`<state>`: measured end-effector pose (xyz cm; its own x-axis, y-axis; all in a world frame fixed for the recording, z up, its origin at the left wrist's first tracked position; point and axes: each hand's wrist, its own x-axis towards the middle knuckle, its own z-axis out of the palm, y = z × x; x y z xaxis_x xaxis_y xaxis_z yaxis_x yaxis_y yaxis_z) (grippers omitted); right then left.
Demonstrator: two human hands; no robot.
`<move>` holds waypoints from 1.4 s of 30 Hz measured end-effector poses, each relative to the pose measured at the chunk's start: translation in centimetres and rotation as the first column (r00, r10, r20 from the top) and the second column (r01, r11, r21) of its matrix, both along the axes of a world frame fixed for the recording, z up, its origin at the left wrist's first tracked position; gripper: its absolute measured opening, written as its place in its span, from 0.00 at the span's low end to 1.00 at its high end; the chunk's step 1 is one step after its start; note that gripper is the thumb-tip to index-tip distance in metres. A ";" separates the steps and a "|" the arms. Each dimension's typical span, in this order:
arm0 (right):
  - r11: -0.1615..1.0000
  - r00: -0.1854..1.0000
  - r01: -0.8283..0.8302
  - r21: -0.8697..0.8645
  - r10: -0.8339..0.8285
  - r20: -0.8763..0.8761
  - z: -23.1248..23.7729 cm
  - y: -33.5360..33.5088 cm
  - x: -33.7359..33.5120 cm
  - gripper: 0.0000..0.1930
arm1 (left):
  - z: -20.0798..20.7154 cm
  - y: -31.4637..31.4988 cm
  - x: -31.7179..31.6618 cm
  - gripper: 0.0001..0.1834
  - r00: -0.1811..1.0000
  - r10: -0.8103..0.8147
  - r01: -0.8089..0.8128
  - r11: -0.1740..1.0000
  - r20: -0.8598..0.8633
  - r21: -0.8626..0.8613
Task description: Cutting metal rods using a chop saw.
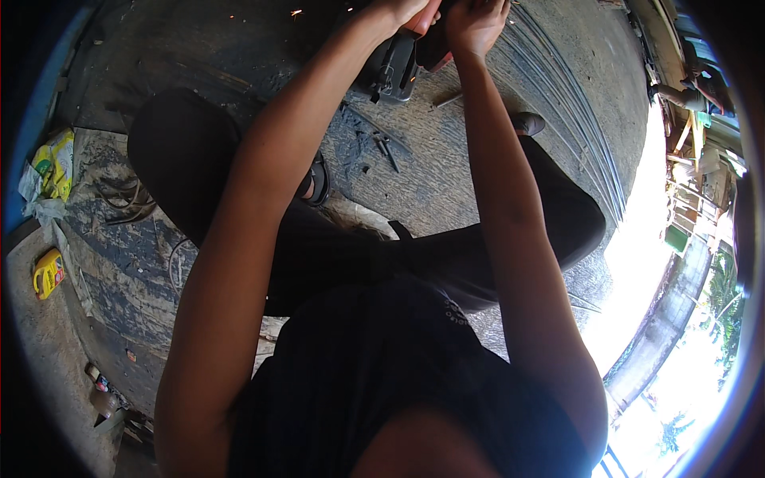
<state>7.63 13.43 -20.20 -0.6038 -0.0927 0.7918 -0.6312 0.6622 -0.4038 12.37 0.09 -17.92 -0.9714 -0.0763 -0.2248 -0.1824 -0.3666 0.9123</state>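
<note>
At the top edge of the view, a red and black power tool [388,73] stands on the ground, and orange sparks fly around it. It looks like a cut-off saw, though its upper part is out of the picture. My left hand [404,9] is closed around its red handle, with the fingers partly cut off by the frame. Just to the right, my right hand [476,30] presses against the tool's dark red body, its fingers curled over it. What is being cut, and the blade, do not show.
Long thin metal rods [570,103] lie along the right. Dark scraps [386,147] litter the ground between my legs. Leftward are a yellow-green bag [56,167], a yellow jug [49,274] and a coil of cable [131,203]. Another person [701,92] is at the far right.
</note>
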 end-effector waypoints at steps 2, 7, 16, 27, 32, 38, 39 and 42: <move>1.000 1.000 0.006 0.007 -0.006 -0.015 -0.1 0.0 0.0 0.35 | -0.1 0.0 -0.1 0.14 1.000 0.013 -0.013 1.000 0.006 0.002; 0.999 0.998 0.005 -0.041 -0.003 0.055 -0.5 0.1 -0.3 0.35 | -0.2 0.0 -0.2 0.14 1.000 -0.001 0.001 1.000 -0.027 -0.006; 1.000 1.000 0.006 0.014 -0.006 0.002 -0.4 0.2 -0.2 0.36 | -0.4 0.1 -0.1 0.13 1.000 0.016 -0.016 0.999 -0.003 0.027; 1.000 1.000 0.004 -0.014 -0.004 -0.023 -0.4 0.1 -0.4 0.33 | -0.2 0.1 0.0 0.13 1.000 0.016 -0.016 1.000 -0.019 0.007; 0.997 0.997 0.039 0.061 -0.034 -0.075 -0.5 0.1 -0.4 0.34 | -0.2 0.1 -0.1 0.13 1.000 0.010 -0.010 1.000 -0.006 0.006; 1.000 1.000 -0.018 -0.021 0.018 -0.021 -0.1 0.0 -0.1 0.36 | -0.2 0.1 0.1 0.13 1.000 0.021 -0.021 1.000 0.001 -0.017; 1.000 1.000 -0.011 -0.013 0.011 -0.009 0.0 0.1 0.0 0.36 | -0.2 0.1 0.1 0.13 1.000 0.027 -0.027 0.999 -0.001 -0.017; 1.000 1.000 -0.004 -0.018 0.004 0.025 0.0 0.0 0.1 0.36 | -0.2 0.1 0.0 0.13 1.000 0.014 -0.014 1.000 -0.002 -0.001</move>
<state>7.72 13.45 -20.22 -0.6229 -0.0810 0.7781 -0.6234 0.6523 -0.4312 12.38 0.23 -18.14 -0.9708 -0.0899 -0.2224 -0.1752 -0.3679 0.9132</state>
